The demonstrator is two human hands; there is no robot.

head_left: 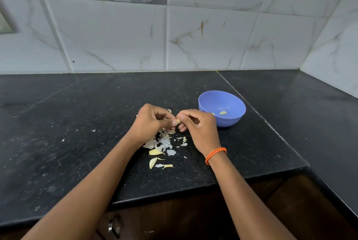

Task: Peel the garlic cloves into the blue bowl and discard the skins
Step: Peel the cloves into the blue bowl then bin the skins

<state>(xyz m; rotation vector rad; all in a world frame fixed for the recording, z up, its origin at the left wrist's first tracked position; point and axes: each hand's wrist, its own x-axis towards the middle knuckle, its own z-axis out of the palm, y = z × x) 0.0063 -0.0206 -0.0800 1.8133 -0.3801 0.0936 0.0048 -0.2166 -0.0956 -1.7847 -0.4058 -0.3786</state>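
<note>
Countertop (pixel 77 114): black speckled stone.
Wall (pixel 116 36): marbled white tiles.
Cabinet handle (pixel 113 225): metal, below counter edge.

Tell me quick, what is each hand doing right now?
Left hand: closed, fingertips pinching one end of a garlic clove.
Right hand: closed, thumb and finger pinching the same clove from the other side.

Our forearms reach forward over counter edge, converging at centre. Our left hand (pixel 150 121) curled, knuckles up, thumb and fingertips pinching clove (pixel 178 121). Our right hand (pixel 199 126) curled too, thumb and forefinger meeting same clove from other side. Hands touching at fingertips. Orange band (pixel 215 155) round our right wrist.
</note>
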